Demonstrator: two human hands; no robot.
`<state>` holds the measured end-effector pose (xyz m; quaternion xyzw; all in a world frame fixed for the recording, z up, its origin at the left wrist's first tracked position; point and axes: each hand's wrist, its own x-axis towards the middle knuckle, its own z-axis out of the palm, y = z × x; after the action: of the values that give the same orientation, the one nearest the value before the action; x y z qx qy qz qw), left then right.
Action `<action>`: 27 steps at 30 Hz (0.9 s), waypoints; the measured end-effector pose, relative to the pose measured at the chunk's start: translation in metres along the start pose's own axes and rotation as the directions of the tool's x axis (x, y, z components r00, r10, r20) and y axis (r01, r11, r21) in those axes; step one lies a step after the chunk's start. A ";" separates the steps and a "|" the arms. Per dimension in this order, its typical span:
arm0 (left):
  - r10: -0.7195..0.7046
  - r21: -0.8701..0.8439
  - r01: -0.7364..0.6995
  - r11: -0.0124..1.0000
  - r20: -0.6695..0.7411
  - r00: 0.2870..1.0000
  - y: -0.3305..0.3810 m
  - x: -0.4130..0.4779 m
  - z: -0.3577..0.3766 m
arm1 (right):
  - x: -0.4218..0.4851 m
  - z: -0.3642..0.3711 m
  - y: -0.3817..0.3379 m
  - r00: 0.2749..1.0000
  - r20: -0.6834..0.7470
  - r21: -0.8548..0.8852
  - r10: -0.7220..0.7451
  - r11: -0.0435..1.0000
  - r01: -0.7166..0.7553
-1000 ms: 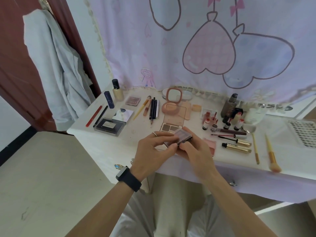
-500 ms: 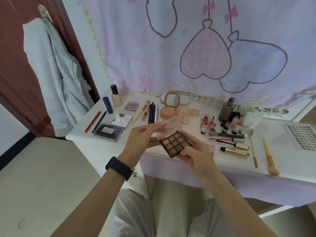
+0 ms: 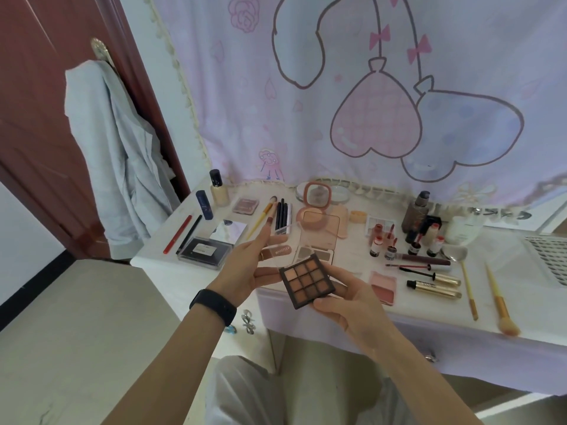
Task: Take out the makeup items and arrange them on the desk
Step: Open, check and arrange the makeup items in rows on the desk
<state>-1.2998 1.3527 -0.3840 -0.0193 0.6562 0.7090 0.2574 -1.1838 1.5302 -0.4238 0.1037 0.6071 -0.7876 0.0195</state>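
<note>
Now your left hand [image 3: 245, 269] holds clear lid [image 3: 283, 243], right hand [image 3: 348, 302] grips open palette [image 3: 306, 280] past surface [image 3: 348, 253] front edge; slack grip drops it.

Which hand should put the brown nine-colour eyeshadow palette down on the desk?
Probably the right hand: it grips the dark square eyeshadow palette from underneath, near the white desk. The left hand only holds its clear lid open.

The eyeshadow palette [image 3: 306, 280] is showing a matt dark plastic tray under a clear, glossy plastic lid [image 3: 287, 245]. The mascara tubes [image 3: 438, 290] are shining with a gold metallic finish. The curtain [image 3: 337, 87] is hanging as matt printed cloth. The door [image 3: 46, 118] is showing glossy reddish-brown wood.
</note>
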 end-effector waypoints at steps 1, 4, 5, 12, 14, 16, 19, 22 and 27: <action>-0.006 0.000 0.006 1.000 -0.002 1.000 0.000 0.001 -0.001 | 0.000 0.001 0.000 1.000 0.000 -0.030 -0.005 1.000 0.005; -0.015 0.011 0.015 1.000 -0.010 1.000 0.001 0.004 -0.003 | 0.001 0.003 0.001 1.000 0.001 -0.094 -0.009 0.996 0.009; -0.016 0.021 0.016 1.000 -0.009 1.000 0.001 0.004 -0.003 | 0.001 0.004 0.002 1.000 0.004 -0.112 -0.005 0.994 0.005; -0.010 0.109 0.010 0.994 0.007 1.000 0.003 0.007 -0.015 | 0.015 -0.003 -0.009 0.999 0.031 -0.102 0.013 0.995 -0.010; -0.002 0.177 -0.006 0.984 0.044 0.999 0.006 0.007 -0.017 | 0.025 -0.002 -0.024 1.000 -0.017 -0.194 -0.011 0.981 0.008; 0.011 0.244 -0.030 0.969 0.080 0.997 0.009 0.007 -0.018 | 0.036 0.003 -0.038 1.000 -0.009 -0.324 -0.021 0.946 0.017; 0.019 0.287 -0.048 0.957 0.101 0.995 0.016 0.009 -0.019 | 0.050 0.014 -0.054 0.999 0.029 -0.456 -0.042 0.888 0.051; 0.038 0.266 -0.061 0.962 0.092 0.995 0.023 0.014 -0.026 | 0.067 0.021 -0.062 0.996 0.036 -0.515 -0.082 0.852 0.089; 0.152 0.256 -0.141 0.956 -0.023 0.988 0.018 0.013 -0.031 | 0.094 0.032 -0.064 0.995 -0.030 -0.441 -0.099 0.894 0.076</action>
<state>-1.3271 1.3282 -0.3768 0.0474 0.7465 0.6357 0.1907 -1.2902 1.5255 -0.3733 0.0895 0.7734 -0.6275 -0.0090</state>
